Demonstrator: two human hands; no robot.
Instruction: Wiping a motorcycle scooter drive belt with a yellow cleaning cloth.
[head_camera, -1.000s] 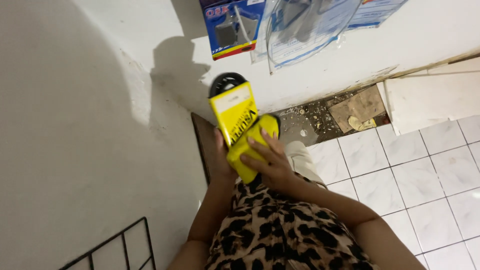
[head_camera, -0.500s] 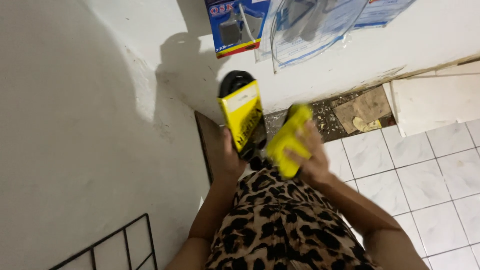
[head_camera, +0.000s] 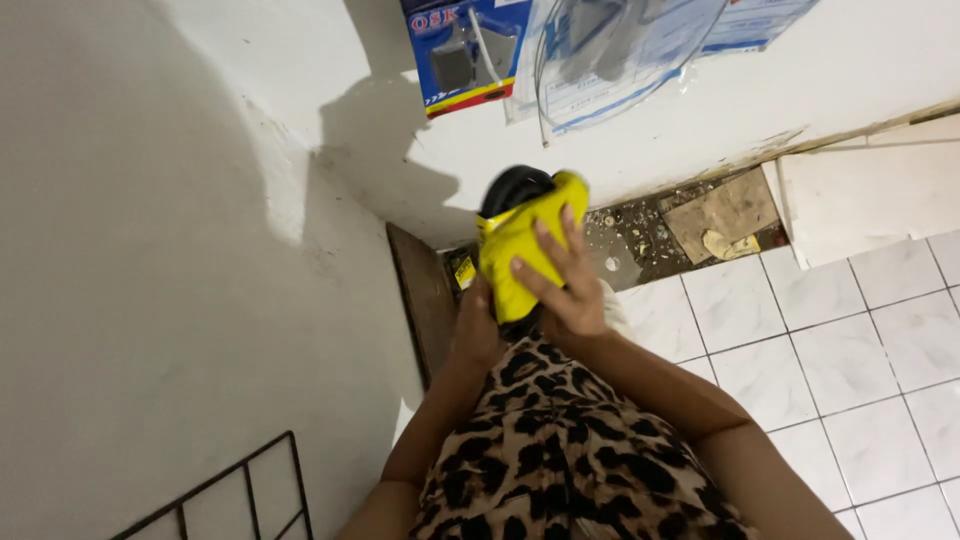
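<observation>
- Right hand (head_camera: 565, 290): fingers spread flat over yellow cloth (head_camera: 520, 250), pressing it against the black item (head_camera: 515, 187).
- Left hand (head_camera: 478, 330): underneath, largely hidden; grip cannot be told.
- Cloth and item held near the white wall (head_camera: 200, 250), above the tiled floor (head_camera: 850, 340).

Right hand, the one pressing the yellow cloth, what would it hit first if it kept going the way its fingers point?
The right hand points up-left over the yellow cloth; beyond that, probably the white wall, though depth is unclear.
</observation>
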